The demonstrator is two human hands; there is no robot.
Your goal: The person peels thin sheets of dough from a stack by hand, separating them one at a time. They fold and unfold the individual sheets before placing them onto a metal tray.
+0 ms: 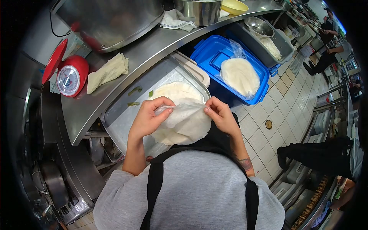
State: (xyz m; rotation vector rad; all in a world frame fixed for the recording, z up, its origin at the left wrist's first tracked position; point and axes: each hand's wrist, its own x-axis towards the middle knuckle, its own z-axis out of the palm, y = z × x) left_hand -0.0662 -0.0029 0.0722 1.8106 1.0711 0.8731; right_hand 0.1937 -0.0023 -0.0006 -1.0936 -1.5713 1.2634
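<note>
My left hand [150, 116] pinches the left edge of a thin, round white sheet [185, 122] between thumb and fingers. At the sheet's right edge, my right hand [221, 115] pinches it too. The sheet hangs between both hands, over the near part of a metal tray [126, 111]. Behind it on the tray lies another pale round sheet [178, 90], partly covered. Small green pieces [134, 91] lie on the tray to the left. A stack of white rounds in clear plastic [240, 76] rests on a blue lid [214, 50].
A red scale [73, 76] and a folded cloth [108, 72] are on the steel counter [145, 57], beside a large pot [111, 21]. A grey bin [283, 42] holds white shreds and a metal bowl [259, 26]. Two people [326, 155] [330, 51] stand at the right.
</note>
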